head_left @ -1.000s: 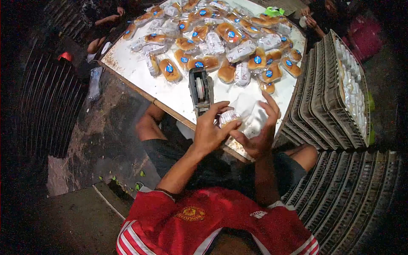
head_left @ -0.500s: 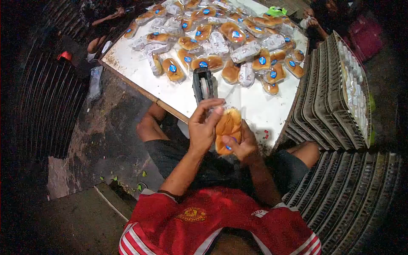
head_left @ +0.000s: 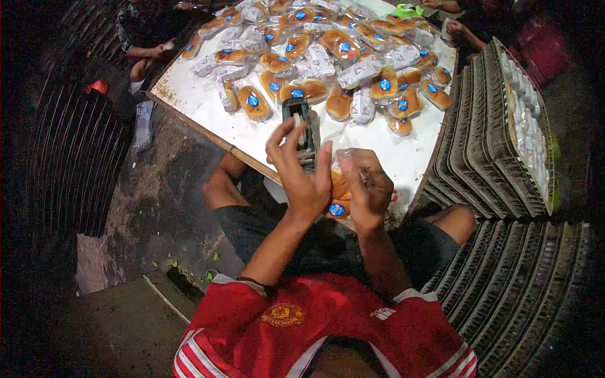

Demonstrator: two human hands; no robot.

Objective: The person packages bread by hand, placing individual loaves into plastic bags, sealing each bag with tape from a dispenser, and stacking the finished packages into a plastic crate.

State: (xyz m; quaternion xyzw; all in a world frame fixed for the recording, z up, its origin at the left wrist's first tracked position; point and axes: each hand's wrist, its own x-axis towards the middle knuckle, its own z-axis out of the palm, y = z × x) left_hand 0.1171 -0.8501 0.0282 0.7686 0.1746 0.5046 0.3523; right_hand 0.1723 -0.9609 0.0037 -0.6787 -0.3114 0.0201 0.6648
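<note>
A golden bread bun (head_left: 340, 185) in a clear plastic bag, with a round blue label at its near end, sits between my hands at the near part of the table. My right hand (head_left: 367, 192) is closed on the upper part of the bag, its curled fingers partly covering the bun. My left hand (head_left: 301, 179) is open beside the bun, thumb raised and fingers spread toward the tape dispenser (head_left: 309, 148). This dark dispenser stands on the white tabletop, its near end partly behind my left fingers.
Many bagged buns (head_left: 255, 104) lie heaped over the far part of the white table (head_left: 183, 94). Stacked plastic crates (head_left: 469, 138) stand at the right, with more crates (head_left: 510, 271) nearer me. A person's hand (head_left: 463, 31) shows at the far right, another person's arm (head_left: 145, 51) far left.
My left hand has come off the bun's bag and spread open near the dispenser. My right hand has shifted up from the bun's label to the bag's top, and the label now shows.
</note>
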